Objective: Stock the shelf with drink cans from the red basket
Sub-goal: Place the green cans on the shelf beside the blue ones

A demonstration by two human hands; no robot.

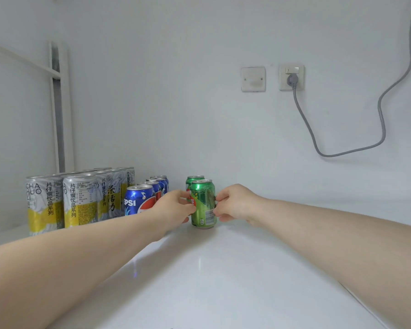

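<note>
A green drink can (203, 203) stands upright on the white shelf (211, 269). My left hand (173, 207) holds its left side and my right hand (235, 203) pinches its right side with curled fingers. A second green can (193, 180) stands directly behind it, mostly hidden. To the left is a row of blue Pepsi cans (138, 200), partly covered by my left hand. Farther left stand several tall silver-and-yellow tea cans (78, 200). The red basket is out of view.
The white back wall carries a blank plate (253, 79) and a socket with a grey plug (291, 78); its cable (380, 115) loops down the wall at right. A white upright post (58, 108) stands at the back left.
</note>
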